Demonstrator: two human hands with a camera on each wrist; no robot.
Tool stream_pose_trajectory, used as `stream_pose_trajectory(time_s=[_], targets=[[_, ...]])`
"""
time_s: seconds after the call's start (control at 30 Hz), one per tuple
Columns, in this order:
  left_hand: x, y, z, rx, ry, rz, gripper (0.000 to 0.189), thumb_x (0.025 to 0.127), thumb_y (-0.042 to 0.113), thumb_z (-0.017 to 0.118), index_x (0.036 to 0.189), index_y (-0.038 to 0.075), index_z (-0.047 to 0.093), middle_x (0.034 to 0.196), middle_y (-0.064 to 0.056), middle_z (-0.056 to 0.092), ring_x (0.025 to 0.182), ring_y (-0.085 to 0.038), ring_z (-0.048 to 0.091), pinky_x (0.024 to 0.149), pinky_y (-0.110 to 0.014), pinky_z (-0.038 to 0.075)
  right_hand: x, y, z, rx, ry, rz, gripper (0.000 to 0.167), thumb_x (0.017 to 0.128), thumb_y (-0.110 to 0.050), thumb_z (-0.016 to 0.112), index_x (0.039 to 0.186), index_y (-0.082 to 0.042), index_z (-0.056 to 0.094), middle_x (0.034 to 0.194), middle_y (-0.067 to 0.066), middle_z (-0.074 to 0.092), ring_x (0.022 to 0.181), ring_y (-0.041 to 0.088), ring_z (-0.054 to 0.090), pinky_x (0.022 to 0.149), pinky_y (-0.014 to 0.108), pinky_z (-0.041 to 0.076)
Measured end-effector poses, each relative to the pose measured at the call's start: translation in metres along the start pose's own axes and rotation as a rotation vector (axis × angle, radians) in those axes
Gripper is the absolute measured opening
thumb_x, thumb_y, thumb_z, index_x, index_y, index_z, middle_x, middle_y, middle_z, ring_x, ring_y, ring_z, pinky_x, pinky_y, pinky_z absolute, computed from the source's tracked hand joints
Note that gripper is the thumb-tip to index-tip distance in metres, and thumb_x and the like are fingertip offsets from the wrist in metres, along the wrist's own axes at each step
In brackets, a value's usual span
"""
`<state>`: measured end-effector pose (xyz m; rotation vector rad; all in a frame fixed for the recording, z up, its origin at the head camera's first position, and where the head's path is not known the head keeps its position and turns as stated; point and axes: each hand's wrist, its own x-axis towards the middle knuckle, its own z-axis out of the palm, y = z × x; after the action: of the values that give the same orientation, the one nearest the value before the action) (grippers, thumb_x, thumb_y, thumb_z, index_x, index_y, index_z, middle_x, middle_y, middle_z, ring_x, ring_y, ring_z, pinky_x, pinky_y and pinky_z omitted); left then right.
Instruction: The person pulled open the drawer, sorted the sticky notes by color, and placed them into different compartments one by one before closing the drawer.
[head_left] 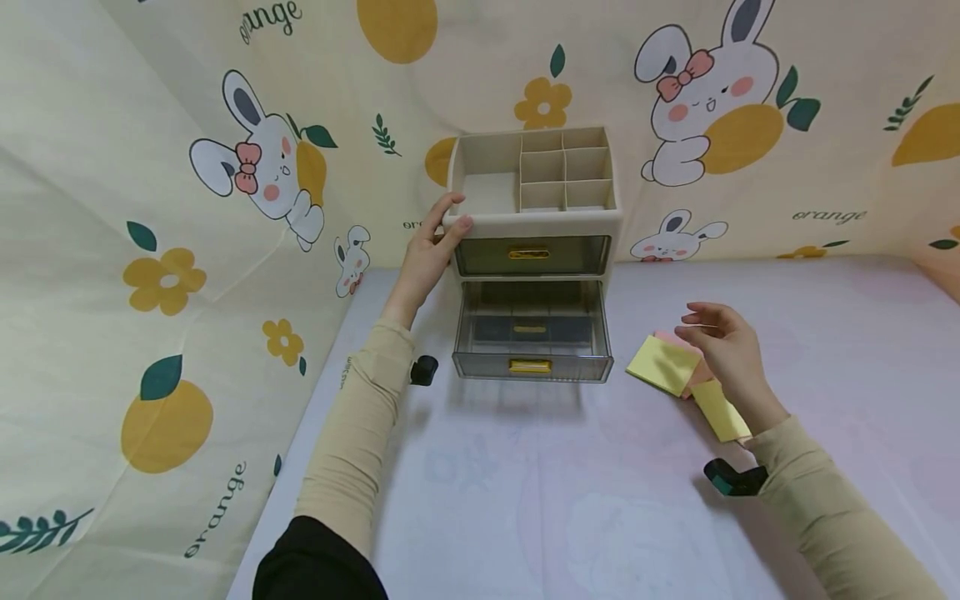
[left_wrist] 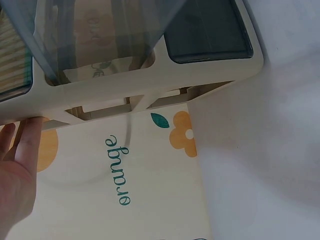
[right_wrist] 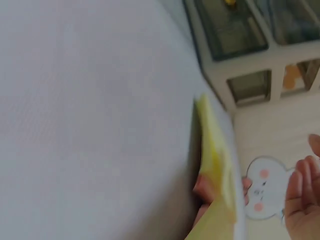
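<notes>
A cream desktop drawer organizer stands against the patterned backdrop, its divided top tray uncovered. The see-through grey drawer below the top one is pulled out and looks bare inside. My left hand holds the organizer's upper left corner, thumb at the front and fingers along the side. In the left wrist view its fingers lie against the side frame. My right hand hovers with loosely bent fingers and nothing in them, over a yellow sticky note pad and other yellow and pink pads.
The upper drawer is closed. A further gold handle shows through the pulled-out drawer. A pale cloth covers the table, and the backdrop with rabbits and oranges rises behind and at the left.
</notes>
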<state>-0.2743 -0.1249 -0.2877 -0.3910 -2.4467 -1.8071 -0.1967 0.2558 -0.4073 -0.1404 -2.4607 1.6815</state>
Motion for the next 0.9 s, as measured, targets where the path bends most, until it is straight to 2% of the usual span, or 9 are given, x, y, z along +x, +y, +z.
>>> stream_pose_trajectory(time_s=[0.13,0.2,0.33,0.43,0.6,0.8,0.9], targets=[[0.0,0.0,0.0,-0.005,0.0,0.004,0.046,0.095,0.036,0.052,0.138,0.026,0.04,0.122,-0.001,0.043,0.072,-0.012,0.037,0.064,-0.025,0.031,-0.001,0.01,-0.006,-0.142,-0.095,0.078,0.059,0.09,-0.034,0.06,0.136,-0.004,0.039,0.114,-0.002,0.052,0.09,-0.006,0.045,0.065,0.02,0.051],[0.001,0.0,0.0,-0.009,0.002,0.004,0.046,0.094,0.035,0.052,0.137,0.025,0.04,0.121,0.0,0.042,0.071,-0.012,0.037,0.064,-0.024,0.031,-0.002,0.014,-0.008,-0.188,-0.136,0.092,0.064,0.091,-0.037,0.058,0.139,-0.002,0.035,0.125,0.011,0.048,0.096,0.003,0.046,0.063,0.022,0.051],[0.001,0.0,0.0,-0.011,0.007,-0.002,0.045,0.094,0.035,0.053,0.137,0.026,0.041,0.119,0.0,0.043,0.073,-0.012,0.038,0.064,-0.025,0.031,-0.002,0.021,-0.011,-0.245,-0.185,0.097,0.066,0.092,-0.037,0.056,0.14,0.001,0.032,0.135,0.026,0.04,0.112,0.028,0.044,0.067,0.012,0.045],[0.001,0.0,0.0,-0.007,0.008,-0.003,0.045,0.094,0.035,0.053,0.137,0.026,0.041,0.122,-0.001,0.043,0.074,-0.013,0.038,0.064,-0.025,0.031,-0.002,0.026,-0.012,-0.262,-0.197,0.11,0.067,0.092,-0.036,0.057,0.14,0.003,0.032,0.136,0.03,0.038,0.118,0.04,0.041,0.067,0.01,0.042],[0.001,0.001,0.0,0.009,0.007,-0.006,0.046,0.094,0.037,0.052,0.137,0.027,0.04,0.131,-0.003,0.041,0.08,-0.014,0.042,0.065,-0.025,0.033,0.0,0.032,-0.014,-0.33,-0.209,0.109,0.067,0.09,-0.035,0.059,0.137,0.005,0.035,0.131,0.03,0.041,0.113,0.041,0.044,0.069,0.014,0.04],[0.002,0.0,0.0,0.005,0.008,-0.006,0.045,0.094,0.036,0.052,0.137,0.026,0.04,0.131,-0.003,0.041,0.079,-0.013,0.041,0.065,-0.025,0.032,0.002,0.035,-0.014,-0.41,-0.279,0.056,0.073,0.086,-0.035,0.066,0.134,0.011,0.037,0.124,0.032,0.045,0.108,0.04,0.045,0.079,0.036,0.042],[0.001,0.0,0.0,0.001,0.003,-0.003,0.046,0.095,0.036,0.052,0.138,0.026,0.04,0.134,-0.004,0.039,0.079,-0.014,0.042,0.065,-0.025,0.032,0.003,0.036,-0.012,-0.47,-0.283,0.016,0.07,0.084,-0.033,0.068,0.13,0.012,0.041,0.117,0.031,0.05,0.103,0.04,0.049,0.078,0.04,0.042]])
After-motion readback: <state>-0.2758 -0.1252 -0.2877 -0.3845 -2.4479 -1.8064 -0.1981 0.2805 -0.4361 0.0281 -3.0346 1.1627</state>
